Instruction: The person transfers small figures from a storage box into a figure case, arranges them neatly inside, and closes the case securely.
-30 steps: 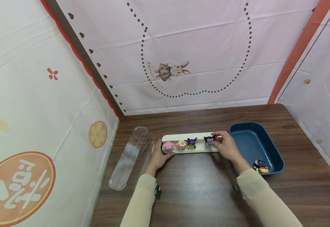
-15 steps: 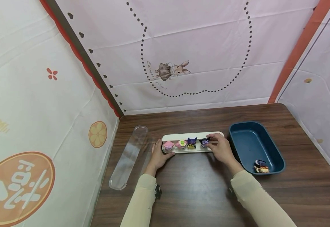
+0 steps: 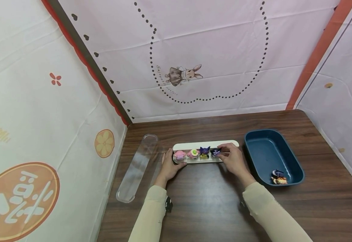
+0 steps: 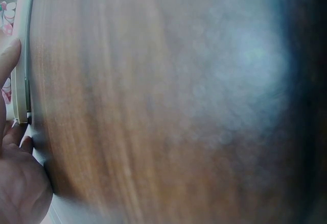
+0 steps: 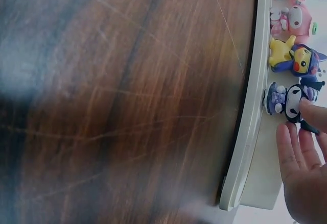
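A long white display base lies across the table. At its left end my left hand grips it, thumb along the front edge. Two pink figurines stand beside that hand, then a yellow figurine in a purple hood. Right of these, a black-and-purple figurine stands upright on the base. My right hand pinches its head between thumb and fingers. In the left wrist view, only part of the left hand and the base's edge show.
A blue tray stands at the right, with small figurines in its near corner. On the left lies a long clear plastic cover. Printed cloth walls border the wooden table at the back and sides.
My right hand has slid the black-and-purple figurine leftward along the base, close to the yellow one. The left hand has kept its place.
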`<state>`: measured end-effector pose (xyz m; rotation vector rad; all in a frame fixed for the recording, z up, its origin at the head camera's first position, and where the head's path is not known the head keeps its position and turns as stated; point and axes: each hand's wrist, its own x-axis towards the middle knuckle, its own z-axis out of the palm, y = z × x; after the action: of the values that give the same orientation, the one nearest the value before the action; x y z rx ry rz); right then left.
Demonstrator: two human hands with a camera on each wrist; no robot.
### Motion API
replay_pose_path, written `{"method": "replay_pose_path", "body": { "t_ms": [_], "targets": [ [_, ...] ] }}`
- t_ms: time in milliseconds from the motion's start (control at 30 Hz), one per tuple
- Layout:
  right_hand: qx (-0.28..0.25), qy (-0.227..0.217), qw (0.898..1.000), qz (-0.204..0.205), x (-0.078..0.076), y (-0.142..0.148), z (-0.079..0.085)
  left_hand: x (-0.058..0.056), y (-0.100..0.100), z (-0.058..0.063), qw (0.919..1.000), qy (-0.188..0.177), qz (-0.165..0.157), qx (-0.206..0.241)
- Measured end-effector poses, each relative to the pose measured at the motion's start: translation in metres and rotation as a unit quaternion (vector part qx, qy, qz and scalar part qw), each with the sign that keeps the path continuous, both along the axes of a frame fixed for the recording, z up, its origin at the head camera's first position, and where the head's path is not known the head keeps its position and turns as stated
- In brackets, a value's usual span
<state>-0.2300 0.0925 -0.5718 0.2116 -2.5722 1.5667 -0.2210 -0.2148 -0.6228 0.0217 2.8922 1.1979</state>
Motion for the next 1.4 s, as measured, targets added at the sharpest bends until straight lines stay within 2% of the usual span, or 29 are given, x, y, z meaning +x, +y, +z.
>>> {"method": "replay_pose_path", "body": {
  "t_ms": [300, 633, 833, 1000, 1267, 1400],
  "targets": [
    [-0.021, -0.009, 1.000, 0.011, -0.001, -0.004, -0.002, 0.000, 0.001, -0.002, 1.0000, -0.001, -0.001, -0.003],
    [-0.007, -0.012, 1.000, 0.021, 0.000, 0.000, 0.001, 0.000, 0.001, 0.002, 0.9999, 0.012, -0.009, -0.006],
    [0.004, -0.016, 0.999, 0.031, 0.003, 0.004, 0.012, -0.001, 0.000, 0.000, 1.0000, 0.004, -0.004, -0.006],
    [0.034, -0.010, 0.999, 0.038, 0.005, 0.012, 0.023, -0.002, -0.001, -0.002, 0.9999, 0.010, -0.004, -0.003],
    [0.071, 0.018, 0.996, 0.048, 0.009, 0.036, 0.039, -0.002, -0.001, -0.001, 1.0000, 0.005, -0.003, -0.001],
    [0.104, 0.015, 0.993, 0.052, 0.013, 0.050, 0.046, -0.002, -0.001, -0.002, 0.9999, 0.010, -0.007, -0.002]
  ]
}}
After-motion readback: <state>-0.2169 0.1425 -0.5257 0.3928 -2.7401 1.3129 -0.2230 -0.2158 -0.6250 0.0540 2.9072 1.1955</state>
